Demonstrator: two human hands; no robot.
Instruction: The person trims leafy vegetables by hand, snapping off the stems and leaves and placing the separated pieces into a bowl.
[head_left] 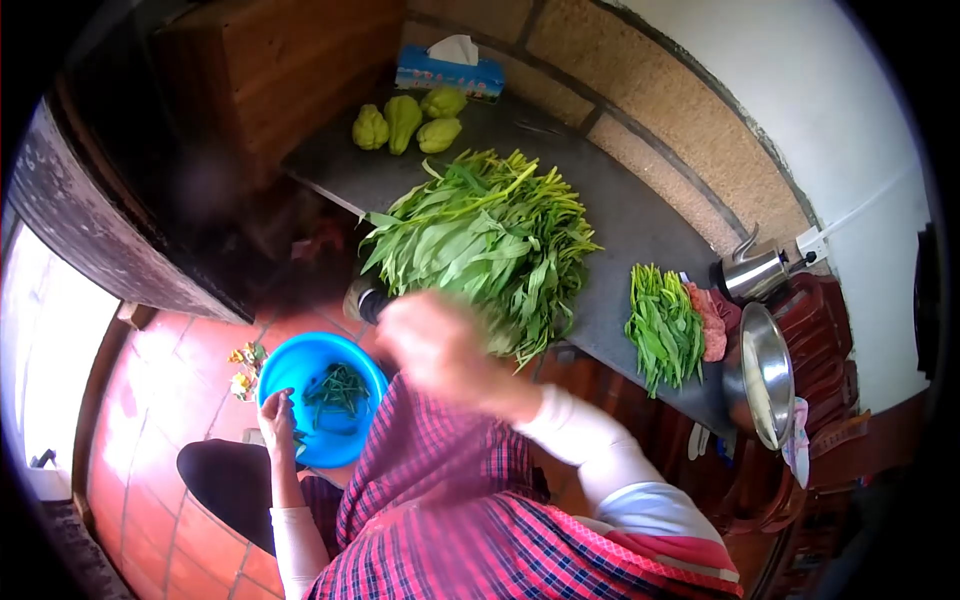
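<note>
My left hand [275, 418] is at the left rim of a blue basin [345, 447], its fingers closed together; what they hold, if anything, is too small to make out. Dark green pieces [338, 392] lie inside the basin. My right hand [430, 340], smeared by motion, is between the basin and a large heap of leafy green stems [490, 240] on the dark counter. The hand covers part of the heap's lower left edge. Whether it holds anything cannot be seen.
Several green chayotes [403, 122] and a blue tissue box [450, 73] stand at the counter's back. A smaller leafy bunch [665, 330], a metal kettle [752, 272] and a metal bowl [768, 375] are at the right. Yellowish scraps [243, 373] lie beside the basin.
</note>
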